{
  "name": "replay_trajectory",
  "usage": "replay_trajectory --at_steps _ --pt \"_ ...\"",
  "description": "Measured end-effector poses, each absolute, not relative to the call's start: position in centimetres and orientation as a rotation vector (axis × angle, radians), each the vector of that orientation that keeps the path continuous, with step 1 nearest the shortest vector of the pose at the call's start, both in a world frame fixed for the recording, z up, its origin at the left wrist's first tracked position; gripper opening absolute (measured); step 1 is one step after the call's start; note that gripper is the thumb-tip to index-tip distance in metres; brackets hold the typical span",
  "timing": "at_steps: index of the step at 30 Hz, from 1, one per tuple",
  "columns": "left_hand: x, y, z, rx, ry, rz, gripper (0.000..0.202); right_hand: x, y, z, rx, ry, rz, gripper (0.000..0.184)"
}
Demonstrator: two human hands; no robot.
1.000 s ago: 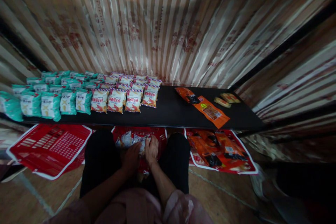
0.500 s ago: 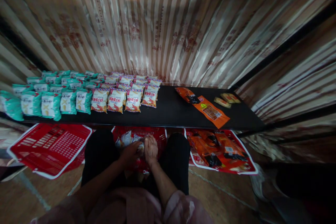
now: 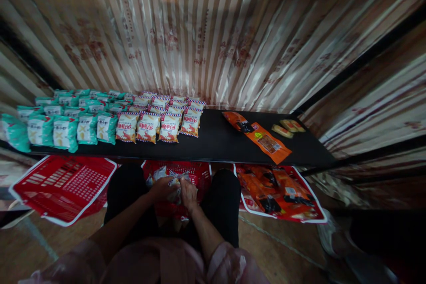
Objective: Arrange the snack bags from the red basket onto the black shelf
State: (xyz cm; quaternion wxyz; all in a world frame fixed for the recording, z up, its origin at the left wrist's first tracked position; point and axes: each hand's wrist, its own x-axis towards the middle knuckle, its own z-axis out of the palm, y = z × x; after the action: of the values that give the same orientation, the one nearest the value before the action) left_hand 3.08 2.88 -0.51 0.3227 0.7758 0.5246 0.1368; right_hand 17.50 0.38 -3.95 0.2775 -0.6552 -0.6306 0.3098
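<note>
Between my knees, my left hand (image 3: 162, 189) is closed around the side of a small white snack packet (image 3: 175, 182). My right hand (image 3: 188, 193) grips the packet's other side, its thumb and fingers pinched near the top edge. Much of the packet is hidden by my fingers. Beneath both hands sits a red plastic basket (image 3: 203, 177) with similar packets (image 3: 160, 173) at its left side. On the black shelf (image 3: 213, 142) just beyond stand rows of white-and-orange snack packets (image 3: 148, 127).
Teal snack packets (image 3: 65, 133) fill the shelf's left end. Orange pouches (image 3: 269, 142) and small yellowish packets (image 3: 288, 128) lie at its right. A red basket (image 3: 63, 186) is left of my knees; another (image 3: 296, 217) at the right holds orange pouches. A striped curtain (image 3: 213, 35) hangs behind.
My right hand has turned and drawn slightly back, its fingers now curled at the packet's edge rather than laid over it. My left hand has shifted slightly left. The shelf goods stay put.
</note>
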Motion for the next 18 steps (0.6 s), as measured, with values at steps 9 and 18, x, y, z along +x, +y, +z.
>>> replay_trajectory --at_steps 9,18 --pt "3.1 4.4 -1.0 1.764 1.395 0.308 0.023 17.3 -0.1 -4.5 -1.791 -1.779 0.704 0.061" --pt "3.3 4.9 -1.2 1.675 1.375 0.311 0.033 17.4 0.0 -4.1 -1.968 -1.631 0.667 0.058"
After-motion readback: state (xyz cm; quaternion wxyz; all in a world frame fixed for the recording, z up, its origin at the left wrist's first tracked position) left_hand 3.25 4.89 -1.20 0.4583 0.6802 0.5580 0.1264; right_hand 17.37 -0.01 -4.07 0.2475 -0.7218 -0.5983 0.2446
